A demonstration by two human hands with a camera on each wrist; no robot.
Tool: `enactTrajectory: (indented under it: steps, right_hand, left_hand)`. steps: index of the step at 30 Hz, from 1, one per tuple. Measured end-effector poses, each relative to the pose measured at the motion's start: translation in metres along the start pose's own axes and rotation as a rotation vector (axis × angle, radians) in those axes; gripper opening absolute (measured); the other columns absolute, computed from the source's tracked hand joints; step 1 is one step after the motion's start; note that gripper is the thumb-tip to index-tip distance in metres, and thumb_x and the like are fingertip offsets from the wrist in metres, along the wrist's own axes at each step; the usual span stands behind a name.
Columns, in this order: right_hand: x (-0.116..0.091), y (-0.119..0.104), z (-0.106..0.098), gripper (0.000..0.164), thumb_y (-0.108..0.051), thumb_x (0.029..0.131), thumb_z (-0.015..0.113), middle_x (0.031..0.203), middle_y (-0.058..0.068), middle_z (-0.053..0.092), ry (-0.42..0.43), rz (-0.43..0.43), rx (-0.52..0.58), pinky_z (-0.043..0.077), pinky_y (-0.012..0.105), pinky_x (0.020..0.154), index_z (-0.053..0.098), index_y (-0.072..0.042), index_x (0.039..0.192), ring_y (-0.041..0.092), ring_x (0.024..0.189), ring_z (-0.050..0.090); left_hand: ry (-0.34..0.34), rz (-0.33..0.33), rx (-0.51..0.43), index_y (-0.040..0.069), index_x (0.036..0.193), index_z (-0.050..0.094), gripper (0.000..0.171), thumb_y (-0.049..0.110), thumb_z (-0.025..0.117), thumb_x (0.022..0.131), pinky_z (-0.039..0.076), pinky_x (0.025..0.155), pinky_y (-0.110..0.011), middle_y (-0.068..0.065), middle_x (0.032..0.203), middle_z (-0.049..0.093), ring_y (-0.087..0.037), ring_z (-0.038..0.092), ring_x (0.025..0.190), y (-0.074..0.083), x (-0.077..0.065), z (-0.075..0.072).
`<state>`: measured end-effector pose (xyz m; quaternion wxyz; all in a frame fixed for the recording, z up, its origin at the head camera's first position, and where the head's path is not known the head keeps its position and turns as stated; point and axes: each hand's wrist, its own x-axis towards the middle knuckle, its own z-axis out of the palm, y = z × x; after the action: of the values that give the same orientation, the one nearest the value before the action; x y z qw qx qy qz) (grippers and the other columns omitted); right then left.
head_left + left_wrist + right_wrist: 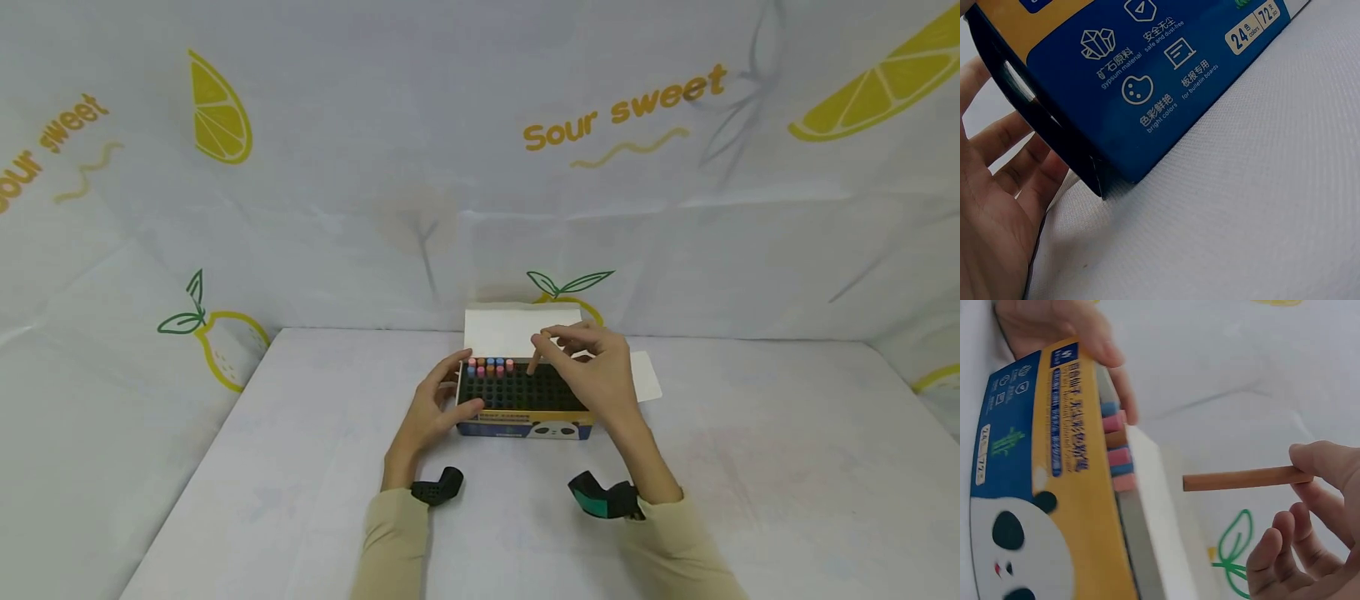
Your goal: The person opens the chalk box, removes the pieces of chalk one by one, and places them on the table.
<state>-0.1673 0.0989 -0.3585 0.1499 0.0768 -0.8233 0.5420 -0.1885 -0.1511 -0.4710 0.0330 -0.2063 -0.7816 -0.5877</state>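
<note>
A cardboard chalk box (495,423), blue and yellow with a panda face, lies on the table with its lid raised. Inside is a black insert (517,390) full of round holes; short rows of coloured chalk sticks (491,367) stand at its back left. My left hand (429,414) grips the box's left end, thumb at the front edge and fingers round the far side. Above the holes, my right hand (600,367) pinches an orange-brown chalk stick (1235,480) by its end between thumb and index finger. In the right wrist view, that stick is apart from the box.
The white lid (517,329) stands up behind the box, and a white side flap (646,377) sticks out on the right. A white cloth covers the table (750,450). Behind it hangs a backdrop (375,208) with lemon prints.
</note>
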Motion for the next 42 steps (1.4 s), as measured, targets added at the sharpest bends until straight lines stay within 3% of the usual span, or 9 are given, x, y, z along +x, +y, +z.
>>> enactTrajectory:
  steps: [6,11,17,23,27,30,34,39,42]
  right_hand:
    - [-0.017,-0.010,-0.034,0.022,-0.026,0.092,0.078,0.102,0.008,0.070,-0.114,0.053,-0.070,0.053,0.026,0.070,0.081,-0.009,0.105,0.010,0.083,0.063]
    - [-0.032,-0.009,-0.063,0.019,-0.030,0.093,0.077,0.096,0.001,0.073,-0.205,0.092,-0.126,0.052,0.028,0.070,0.082,-0.015,0.103,0.010,0.083,0.064]
    - [-0.043,0.006,-0.096,0.018,-0.027,0.094,0.076,0.089,-0.005,0.072,-0.315,0.108,-0.145,0.049,0.026,0.063,0.081,-0.014,0.106,0.010,0.077,0.059]
    - [-0.047,0.030,-0.123,0.024,-0.030,0.095,0.074,0.099,-0.002,0.077,-0.487,0.239,-0.175,0.047,0.027,0.067,0.080,-0.012,0.110,0.009,0.084,0.057]
    - [-0.046,0.046,-0.131,0.030,-0.031,0.095,0.072,0.114,0.002,0.077,-0.627,0.354,-0.159,0.047,0.032,0.074,0.079,-0.010,0.116,0.008,0.095,0.060]
    - [-0.047,0.059,-0.132,0.032,-0.030,0.095,0.072,0.119,0.006,0.075,-0.682,0.399,-0.129,0.047,0.032,0.069,0.078,-0.008,0.117,0.007,0.091,0.058]
    - [-0.048,0.073,-0.130,0.029,-0.027,0.095,0.072,0.115,0.007,0.076,-0.718,0.394,-0.093,0.045,0.027,0.060,0.079,-0.006,0.114,0.008,0.081,0.052]
    - [-0.048,0.083,-0.127,0.030,-0.027,0.093,0.074,0.114,0.006,0.076,-0.727,0.405,-0.087,0.045,0.026,0.062,0.079,-0.007,0.114,0.007,0.082,0.053]
    - [-0.048,0.087,-0.125,0.032,-0.025,0.093,0.074,0.112,0.008,0.077,-0.724,0.349,-0.080,0.048,0.026,0.064,0.077,-0.004,0.117,0.006,0.081,0.055]
  left_hand:
    - [0.005,0.001,-0.004,0.018,0.153,0.047,0.076,0.033,0.080,0.086,0.048,0.108,-0.037,-0.013,0.143,0.057,-0.021,0.054,0.117,0.001,0.000,-0.002]
    - [-0.006,0.002,0.001,0.018,0.154,0.046,0.076,0.034,0.079,0.087,0.048,0.105,-0.036,-0.014,0.144,0.056,-0.023,0.053,0.117,0.000,-0.001,-0.001]
    - [-0.007,0.002,-0.001,0.018,0.154,0.046,0.075,0.033,0.079,0.087,0.049,0.104,-0.038,-0.014,0.143,0.057,-0.022,0.053,0.116,0.002,-0.001,-0.001]
    - [-0.012,0.011,0.004,0.019,0.153,0.046,0.075,0.035,0.079,0.088,0.050,0.102,-0.037,-0.013,0.140,0.058,-0.020,0.054,0.115,0.001,-0.001,-0.001]
    - [-0.012,0.017,-0.002,0.018,0.154,0.046,0.075,0.034,0.079,0.088,0.050,0.105,-0.038,-0.014,0.142,0.057,-0.018,0.054,0.114,0.000,0.000,0.000]
    - [-0.010,0.016,-0.002,0.018,0.154,0.046,0.076,0.034,0.079,0.088,0.049,0.106,-0.037,-0.014,0.144,0.056,-0.018,0.054,0.114,-0.001,0.000,0.001]
    - [-0.007,0.018,-0.004,0.017,0.154,0.046,0.076,0.034,0.079,0.088,0.049,0.106,-0.035,-0.014,0.145,0.055,-0.019,0.054,0.116,-0.002,0.000,0.001]
    - [-0.004,0.014,-0.004,0.017,0.154,0.046,0.076,0.036,0.079,0.088,0.049,0.106,-0.033,-0.015,0.143,0.057,-0.020,0.055,0.115,-0.003,0.000,0.001]
    - [-0.006,0.014,0.001,0.017,0.154,0.046,0.076,0.038,0.078,0.088,0.049,0.105,-0.035,-0.015,0.141,0.057,-0.019,0.054,0.114,-0.003,0.000,0.001]
